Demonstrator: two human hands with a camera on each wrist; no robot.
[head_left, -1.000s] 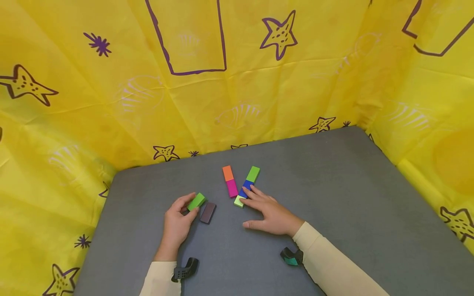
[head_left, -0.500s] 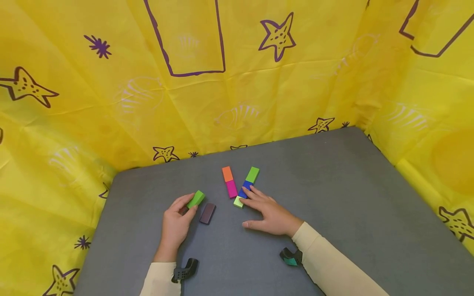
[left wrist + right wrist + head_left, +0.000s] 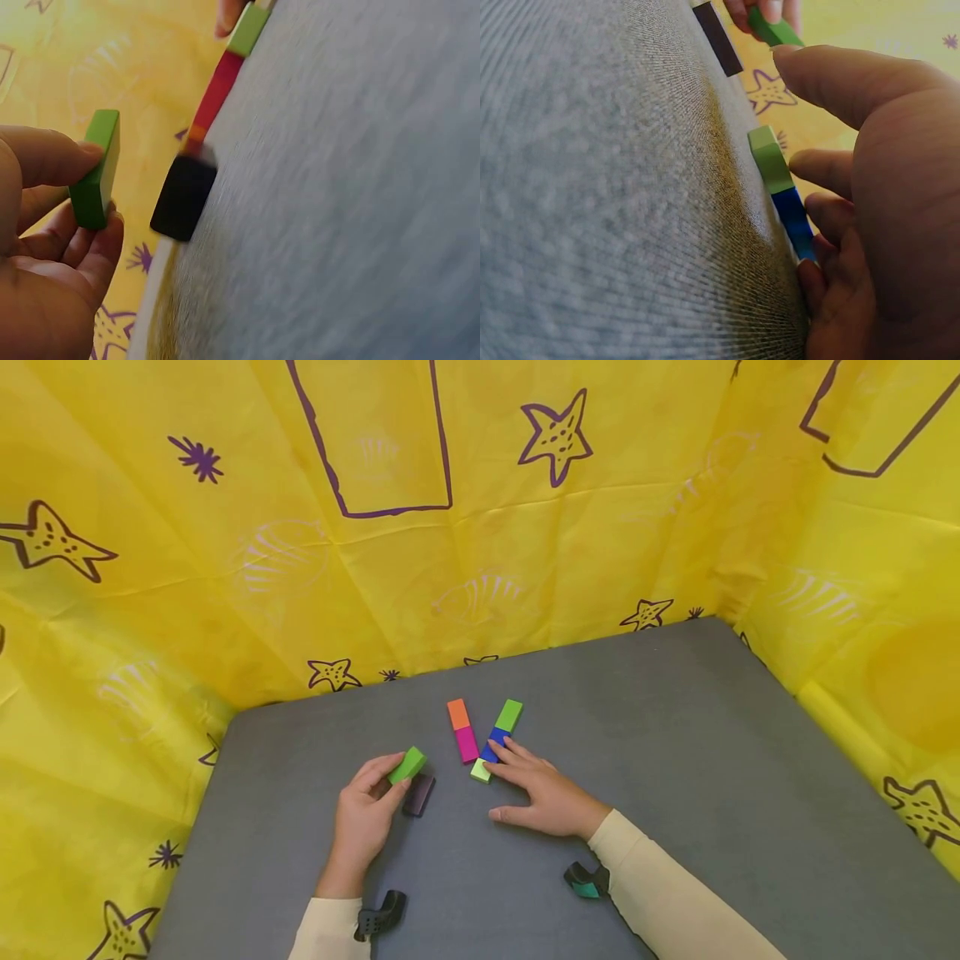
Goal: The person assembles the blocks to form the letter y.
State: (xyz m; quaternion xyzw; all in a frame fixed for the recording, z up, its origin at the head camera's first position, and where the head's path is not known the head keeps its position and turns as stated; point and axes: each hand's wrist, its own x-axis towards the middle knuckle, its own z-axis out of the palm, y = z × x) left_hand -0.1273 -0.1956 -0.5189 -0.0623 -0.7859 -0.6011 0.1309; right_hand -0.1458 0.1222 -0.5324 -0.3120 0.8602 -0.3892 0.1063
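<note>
My left hand (image 3: 366, 814) pinches a green block (image 3: 407, 766) between thumb and fingers. In the left wrist view that green block (image 3: 97, 171) is raised off the table. Partly under it in the head view lies a dark brown block (image 3: 420, 796). My right hand (image 3: 551, 793) is spread, its fingertips resting on a blue block (image 3: 496, 744) and a pale green block (image 3: 482, 770). A second green block (image 3: 510, 715) continues that slanted row at its far end. To its left, a magenta block (image 3: 467, 745) and an orange block (image 3: 457, 714) form another row, meeting near the pale block.
The blocks lie on a grey table (image 3: 637, 718). A yellow cloth (image 3: 405, 585) printed with starfish and fish hangs along the back and sides. Each wrist wears a dark camera band, such as the left band (image 3: 381, 914).
My left hand has carried the green block slightly up and to the right, so it now overlaps the dark brown block's top. The right hand stays over the row, and the view shifts slightly.
</note>
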